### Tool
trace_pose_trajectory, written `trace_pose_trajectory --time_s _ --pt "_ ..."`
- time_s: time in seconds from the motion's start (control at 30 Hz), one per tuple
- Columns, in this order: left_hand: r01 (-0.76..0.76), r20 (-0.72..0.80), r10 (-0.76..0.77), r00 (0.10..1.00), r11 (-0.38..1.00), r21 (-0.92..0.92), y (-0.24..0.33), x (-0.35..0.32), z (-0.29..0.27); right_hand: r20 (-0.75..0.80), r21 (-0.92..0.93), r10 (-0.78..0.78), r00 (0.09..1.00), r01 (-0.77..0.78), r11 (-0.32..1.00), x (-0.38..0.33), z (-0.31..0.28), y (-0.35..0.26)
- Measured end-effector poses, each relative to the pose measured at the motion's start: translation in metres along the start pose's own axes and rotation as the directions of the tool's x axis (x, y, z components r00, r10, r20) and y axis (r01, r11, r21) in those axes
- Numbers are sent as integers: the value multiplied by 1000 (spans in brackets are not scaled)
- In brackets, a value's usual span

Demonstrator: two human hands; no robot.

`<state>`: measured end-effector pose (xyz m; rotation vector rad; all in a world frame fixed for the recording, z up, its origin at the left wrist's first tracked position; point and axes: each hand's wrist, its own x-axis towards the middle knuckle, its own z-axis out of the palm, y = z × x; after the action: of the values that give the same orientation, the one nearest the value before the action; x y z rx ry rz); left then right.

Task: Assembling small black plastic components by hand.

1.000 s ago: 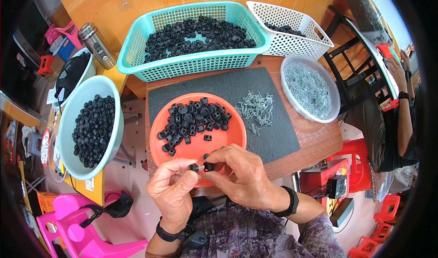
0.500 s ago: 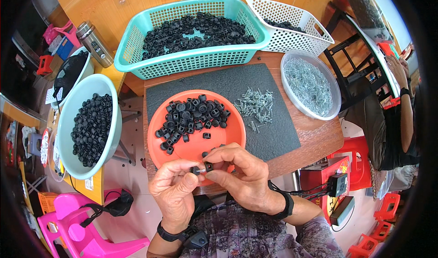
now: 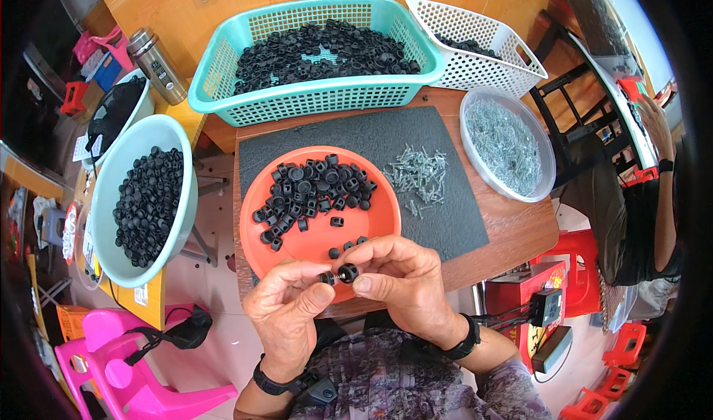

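Over the near rim of the orange plastic bowl (image 3: pixel 256 190), my two hands face each other with pinched fingertips. Between the thumb and fingers of my left hand (image 3: pixel 286 312) is a small black plastic cap (image 3: pixel 327 277). My right hand (image 3: pixel 405 286) pinches a round black plastic piece with openings (image 3: pixel 347 273). A short metal screw (image 3: pixel 338 277) spans the gap between the two pieces; whether it is fixed in either one I cannot tell. Inside the bowl lies a heap of similar black plastic pieces (image 3: pixel 312 190), with a few strays near my fingers.
Loose screws (image 3: pixel 417 175) lie on the dark mat (image 3: pixel 453 227), beside a clear tub of screws (image 3: pixel 509 149). Behind stand a green basket (image 3: pixel 319 108) and a white basket (image 3: pixel 483 75) of black parts. A pale basin (image 3: pixel 189 197) is at left. Someone else's arm (image 3: pixel 663 219) shows at far right.
The pieces have drawn slightly apart, showing the screw between them. The right-hand piece has turned so its round face with openings shows. My right hand has shifted a little to the right.
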<state>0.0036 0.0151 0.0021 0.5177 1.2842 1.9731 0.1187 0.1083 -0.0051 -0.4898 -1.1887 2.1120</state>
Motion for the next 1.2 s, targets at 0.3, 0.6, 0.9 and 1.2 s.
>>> trace_pose_trajectory --time_s 0.3,0.6,0.9,1.2 --pt "-83 23 81 996 994 77 6 -1 7 21 243 135 991 -136 960 3 -3 1" --pt "-138 87 123 989 971 196 3 -4 -4 23 232 152 988 -153 960 2 -4 4" --pt "-213 103 190 976 926 313 1 -4 -5 -3 230 149 989 -144 962 1 -2 5" --pt "-308 159 263 952 803 510 9 -3 -1 -18 177 106 994 -102 979 1 1 3"
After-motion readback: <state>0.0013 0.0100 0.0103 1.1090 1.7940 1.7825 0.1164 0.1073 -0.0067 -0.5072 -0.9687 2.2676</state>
